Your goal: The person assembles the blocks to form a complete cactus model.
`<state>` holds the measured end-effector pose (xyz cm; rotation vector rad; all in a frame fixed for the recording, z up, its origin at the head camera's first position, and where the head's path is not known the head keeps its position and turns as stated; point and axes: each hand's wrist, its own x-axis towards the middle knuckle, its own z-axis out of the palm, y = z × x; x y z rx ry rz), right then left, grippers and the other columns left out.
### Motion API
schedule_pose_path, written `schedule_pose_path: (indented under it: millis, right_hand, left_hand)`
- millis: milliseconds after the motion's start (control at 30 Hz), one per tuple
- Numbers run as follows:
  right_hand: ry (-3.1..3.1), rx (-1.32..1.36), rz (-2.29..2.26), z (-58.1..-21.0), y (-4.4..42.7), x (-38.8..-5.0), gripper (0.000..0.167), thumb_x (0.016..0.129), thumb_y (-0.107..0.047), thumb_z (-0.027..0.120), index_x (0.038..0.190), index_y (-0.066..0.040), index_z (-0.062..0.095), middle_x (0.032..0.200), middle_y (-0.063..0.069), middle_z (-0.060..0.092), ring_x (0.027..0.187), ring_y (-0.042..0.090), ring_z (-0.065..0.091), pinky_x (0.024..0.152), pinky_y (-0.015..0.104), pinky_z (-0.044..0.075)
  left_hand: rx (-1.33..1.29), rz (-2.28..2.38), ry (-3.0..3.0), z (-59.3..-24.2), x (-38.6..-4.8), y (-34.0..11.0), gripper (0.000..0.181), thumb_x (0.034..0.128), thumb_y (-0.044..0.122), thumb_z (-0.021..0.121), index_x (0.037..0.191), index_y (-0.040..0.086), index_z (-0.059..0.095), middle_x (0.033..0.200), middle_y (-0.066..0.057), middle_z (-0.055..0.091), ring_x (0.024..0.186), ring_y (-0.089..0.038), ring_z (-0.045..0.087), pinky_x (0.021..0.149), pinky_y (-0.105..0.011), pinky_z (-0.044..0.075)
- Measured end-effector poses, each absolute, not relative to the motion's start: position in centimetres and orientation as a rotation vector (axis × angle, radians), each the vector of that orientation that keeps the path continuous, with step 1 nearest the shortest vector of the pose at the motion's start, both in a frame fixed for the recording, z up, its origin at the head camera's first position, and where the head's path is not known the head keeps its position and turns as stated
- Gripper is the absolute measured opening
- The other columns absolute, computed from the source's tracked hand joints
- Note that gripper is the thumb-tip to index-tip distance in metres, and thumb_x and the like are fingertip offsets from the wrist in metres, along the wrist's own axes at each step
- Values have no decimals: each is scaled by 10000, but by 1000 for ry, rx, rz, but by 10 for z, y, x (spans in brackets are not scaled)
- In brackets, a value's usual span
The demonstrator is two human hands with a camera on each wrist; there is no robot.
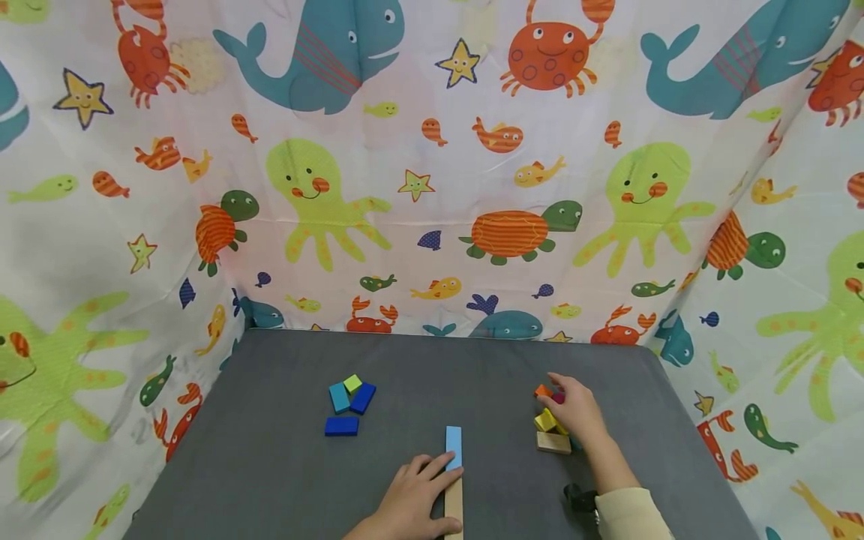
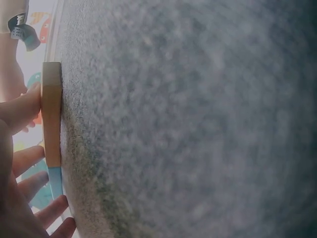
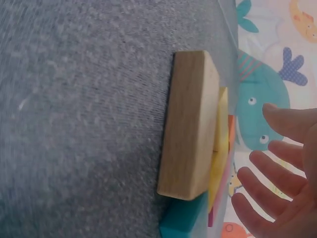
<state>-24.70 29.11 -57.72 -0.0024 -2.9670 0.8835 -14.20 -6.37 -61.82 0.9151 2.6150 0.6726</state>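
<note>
Spread fingers of my left hand (image 1: 415, 501) rest along a row made of a long plain wooden block (image 1: 454, 504) and a light blue block (image 1: 454, 442). In the left wrist view, the thumb lies against the side of the wooden block (image 2: 52, 114), and the blue block (image 2: 56, 182) meets its far end. My right hand (image 1: 579, 411), fingers loosely bent and apart, hovers over a small pile at the right. In that pile are an orange block (image 1: 543, 391), yellow blocks (image 1: 545, 421), a wooden block (image 3: 189, 126) and a teal block (image 3: 183, 218); a magenta one is partly hidden.
At the left of the grey table (image 1: 283, 480) lies a second group: a teal-blue block (image 1: 340, 398), a green block (image 1: 352, 384) and two dark blue blocks (image 1: 341, 427). A curtain (image 1: 432, 225) printed with sea animals hangs along the table's back and sides.
</note>
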Motion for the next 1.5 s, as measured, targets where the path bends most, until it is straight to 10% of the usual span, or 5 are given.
schedule_pose_path:
  millis: [967,1500]
  right_hand:
    - [-3100,-193,690,-595,285,-265,430,911,-288,754,1244,-24,693,1202,223,672,1030,384,609,806,537,430]
    - [-2972,-18,849,-575,263,-255,385,927,-198,745,1257,-8,688,1222,224,649,1099,401,616,920,560,513]
  left_hand:
    - [920,702,2609,-611,-137,-64,703,933,653,554,1552,358,395,1647,68,312,1325,-248,434,978,-511,436]
    - [873,708,2592,-615,-141,-64,712,916,672,570,1546,392,391,1648,101,300,1336,-243,423,997,-527,423]
